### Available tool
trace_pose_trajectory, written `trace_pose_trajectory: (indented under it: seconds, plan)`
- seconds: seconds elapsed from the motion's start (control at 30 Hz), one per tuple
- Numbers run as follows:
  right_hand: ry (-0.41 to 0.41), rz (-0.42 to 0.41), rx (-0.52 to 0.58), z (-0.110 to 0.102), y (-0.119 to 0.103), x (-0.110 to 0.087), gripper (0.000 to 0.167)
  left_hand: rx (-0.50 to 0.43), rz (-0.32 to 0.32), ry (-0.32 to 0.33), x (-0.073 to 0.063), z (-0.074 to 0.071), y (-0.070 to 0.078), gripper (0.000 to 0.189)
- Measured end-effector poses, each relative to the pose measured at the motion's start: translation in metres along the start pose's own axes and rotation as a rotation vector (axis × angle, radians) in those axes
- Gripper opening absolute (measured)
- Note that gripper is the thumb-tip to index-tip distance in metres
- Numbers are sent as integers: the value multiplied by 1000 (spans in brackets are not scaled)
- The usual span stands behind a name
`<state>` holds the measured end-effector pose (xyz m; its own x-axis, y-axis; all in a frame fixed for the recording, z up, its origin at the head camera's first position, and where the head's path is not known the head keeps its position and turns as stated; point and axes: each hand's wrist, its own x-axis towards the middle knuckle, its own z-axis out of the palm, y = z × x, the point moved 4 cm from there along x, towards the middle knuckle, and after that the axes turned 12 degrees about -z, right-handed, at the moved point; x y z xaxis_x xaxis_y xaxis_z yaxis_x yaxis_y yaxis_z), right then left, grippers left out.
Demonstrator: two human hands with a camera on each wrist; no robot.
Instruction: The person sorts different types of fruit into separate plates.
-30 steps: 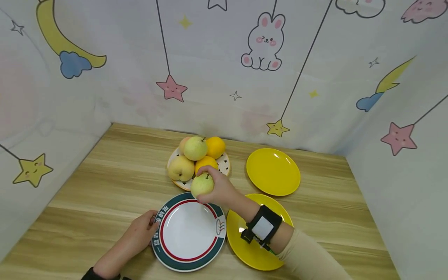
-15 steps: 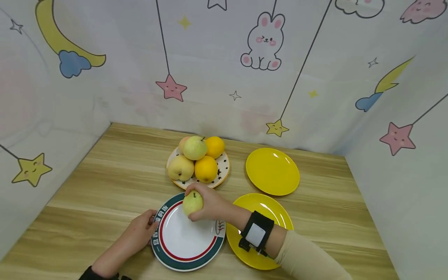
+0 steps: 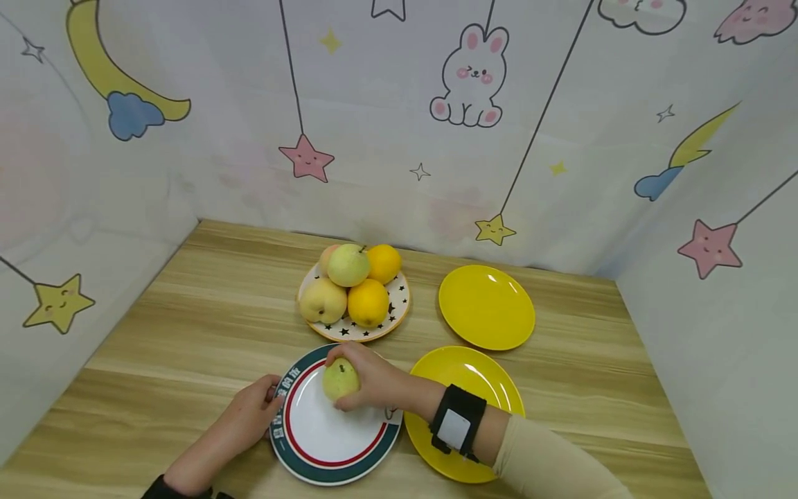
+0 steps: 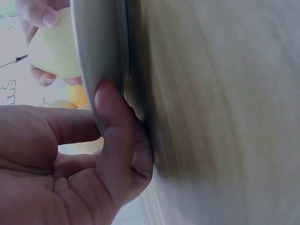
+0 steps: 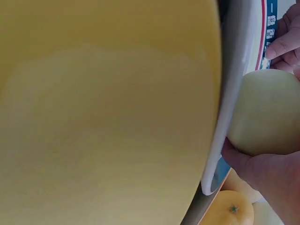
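Note:
A white plate with a dark green rim and red ring (image 3: pixel 330 433) lies at the front of the table. My left hand (image 3: pixel 251 410) pinches its left rim; in the left wrist view the fingers (image 4: pixel 117 136) curl under the plate's edge. My right hand (image 3: pixel 374 378) grips a pale yellow-green pear (image 3: pixel 340 380) over the upper part of this plate. In the right wrist view the pear (image 5: pixel 267 112) sits low at the plate's surface, and whether it bears its weight there I cannot tell.
Behind stands a star-patterned plate (image 3: pixel 399 305) with pears (image 3: pixel 323 301) and orange fruits (image 3: pixel 368 303) piled on it. One yellow plate (image 3: pixel 486 305) lies at the back right; another yellow plate (image 3: pixel 449 464) lies under my right forearm. A printed cloth wall (image 3: pixel 386 90) encloses the table.
My right hand has carried the pear from the front of the fruit pile toward me and down over the green-rimmed plate. My left hand has stayed at the rim.

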<state>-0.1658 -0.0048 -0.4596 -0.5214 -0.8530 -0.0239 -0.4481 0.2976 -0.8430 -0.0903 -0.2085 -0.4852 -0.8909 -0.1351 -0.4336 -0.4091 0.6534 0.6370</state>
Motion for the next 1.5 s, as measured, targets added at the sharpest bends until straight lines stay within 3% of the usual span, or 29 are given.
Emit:
trace_pose_trajectory:
  seconds: [0.4, 0.93, 1.5]
  plan:
    - [-17, -27, 71, 0, 7, -8, 62, 37, 20, 15, 0, 0, -2, 32]
    - [2, -12, -37, -2, 5, -13, 60, -39, 20, 3, -3, 2, 0, 30]
    - [3, -44, -43, -5, 4, -13, 68, -14, 27, -7, 0, 0, -2, 32]
